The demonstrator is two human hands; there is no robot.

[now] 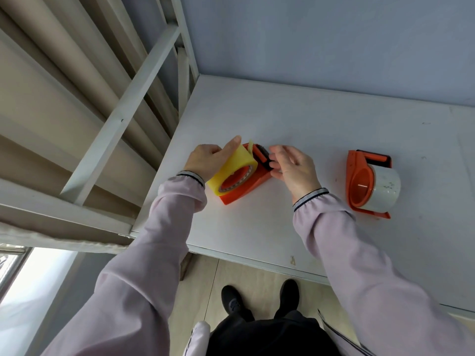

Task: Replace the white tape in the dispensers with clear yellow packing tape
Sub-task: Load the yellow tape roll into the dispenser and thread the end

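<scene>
An orange dispenser point(253, 185) lies on the white table point(295, 119) with a yellow tape roll point(231, 167) seated on its hub. My left hand point(209, 160) grips the roll from the left, thumb raised along its top edge. A short yellow tape end point(250, 145) sticks up by the black roller point(262, 156). My right hand point(291, 167) hovers at the dispenser's roller end, fingers spread and fingertips touching the black part. A second orange dispenser point(356, 176) holding white tape point(385, 187) lies to the right, untouched.
A white metal bed frame point(123, 111) and beige rails run along the table's left side. A pale blue wall point(321, 42) backs the table. Below the table's front edge are a wood floor and the person's black shoes point(232, 298).
</scene>
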